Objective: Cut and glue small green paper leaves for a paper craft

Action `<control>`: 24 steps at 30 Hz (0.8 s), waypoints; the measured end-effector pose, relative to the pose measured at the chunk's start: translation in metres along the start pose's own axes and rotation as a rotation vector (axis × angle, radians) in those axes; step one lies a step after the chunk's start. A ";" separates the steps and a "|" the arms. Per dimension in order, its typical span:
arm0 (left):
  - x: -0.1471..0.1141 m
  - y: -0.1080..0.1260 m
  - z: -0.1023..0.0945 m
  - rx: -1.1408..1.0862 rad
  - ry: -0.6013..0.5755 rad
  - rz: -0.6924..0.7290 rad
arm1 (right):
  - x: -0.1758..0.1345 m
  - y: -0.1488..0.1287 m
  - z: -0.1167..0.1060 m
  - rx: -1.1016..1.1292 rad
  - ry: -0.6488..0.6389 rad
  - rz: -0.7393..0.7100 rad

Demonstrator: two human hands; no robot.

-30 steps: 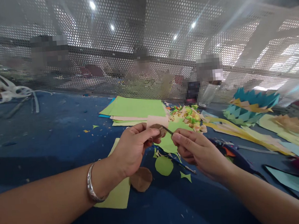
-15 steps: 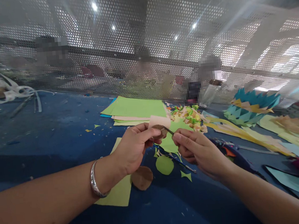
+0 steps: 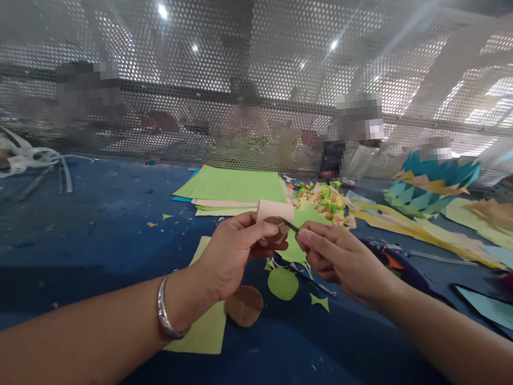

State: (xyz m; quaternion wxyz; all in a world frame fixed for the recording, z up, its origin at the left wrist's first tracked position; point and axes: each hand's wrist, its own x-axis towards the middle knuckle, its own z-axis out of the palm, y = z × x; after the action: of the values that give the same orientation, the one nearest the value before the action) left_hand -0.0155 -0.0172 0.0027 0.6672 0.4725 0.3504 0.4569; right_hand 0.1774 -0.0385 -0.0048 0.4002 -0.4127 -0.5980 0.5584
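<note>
My left hand, with a silver bangle at the wrist, pinches a small brown paper piece between thumb and fingers. Closed round a thin dark stick-like tool, my right hand holds its tip against the edge of that paper; the exact kind of tool cannot be made out. A pale pink paper roll shows just behind the brown piece. Below the hands lie a brown paper disc, a green paper disc and a yellow-green sheet. A slim blue tool rests beside the green disc.
Green sheets are stacked at the back, beside a heap of curled paper bits. At right stand a teal zigzag paper piece, yellow strips and a dark blue glue gun. A perforated metal screen closes off the back.
Both hands stay almost in place. The brown paper has turned slightly in my left fingers, with the tool tip still at its edge.
</note>
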 end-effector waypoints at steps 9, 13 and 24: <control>0.001 -0.001 0.001 -0.036 0.029 0.004 | 0.000 -0.001 -0.001 -0.021 -0.002 -0.002; 0.003 -0.003 0.001 -0.026 0.025 0.025 | -0.001 -0.001 0.000 -0.018 0.002 0.005; 0.002 -0.004 0.001 -0.047 0.044 0.035 | -0.002 0.000 -0.001 -0.042 -0.006 -0.012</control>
State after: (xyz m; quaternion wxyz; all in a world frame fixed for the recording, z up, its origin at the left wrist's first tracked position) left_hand -0.0129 -0.0158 -0.0005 0.6623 0.4523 0.3459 0.4869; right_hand 0.1791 -0.0395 -0.0046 0.3928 -0.4157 -0.6134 0.5446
